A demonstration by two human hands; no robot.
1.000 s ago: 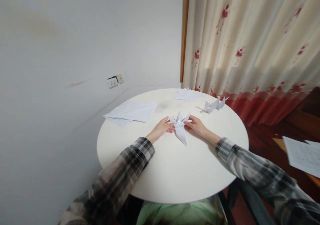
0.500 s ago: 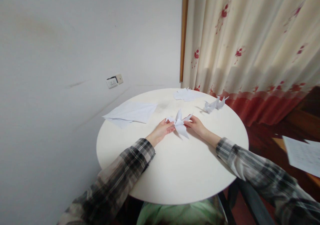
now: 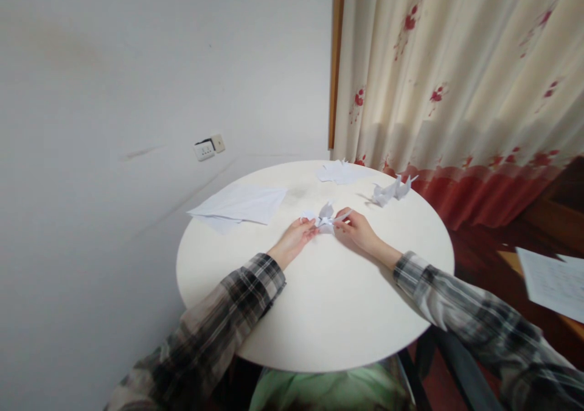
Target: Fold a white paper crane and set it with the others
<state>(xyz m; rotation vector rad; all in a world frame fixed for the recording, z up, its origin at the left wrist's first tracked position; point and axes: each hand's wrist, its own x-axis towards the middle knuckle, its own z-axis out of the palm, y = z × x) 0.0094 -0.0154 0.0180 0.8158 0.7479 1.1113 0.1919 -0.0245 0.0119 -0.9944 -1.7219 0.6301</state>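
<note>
A white paper crane (image 3: 325, 212) is held between my two hands, just above the middle of the round white table (image 3: 337, 314). My left hand (image 3: 298, 236) pinches it from the left side, fingers closed on the paper. On the other side, my right hand (image 3: 354, 230) grips its right tip between thumb and fingers. One flap stands up at the back of the crane; its lower part is partly hidden by my fingers. Two more folded paper cranes (image 3: 385, 193) stand close together at the table's right rear.
Sheets of white paper (image 3: 246, 203) lie at the table's left. More white paper (image 3: 340, 171) lies at the back edge. A wall with a socket (image 3: 204, 150) borders the left, a curtain (image 3: 438, 119) the right. Printed sheets (image 3: 552, 283) rest on a wooden surface at far right.
The crane has tipped between my hands: the flap that pointed toward me now looks foreshortened. My right hand has shifted slightly on the paper. Both hands keep their hold.
</note>
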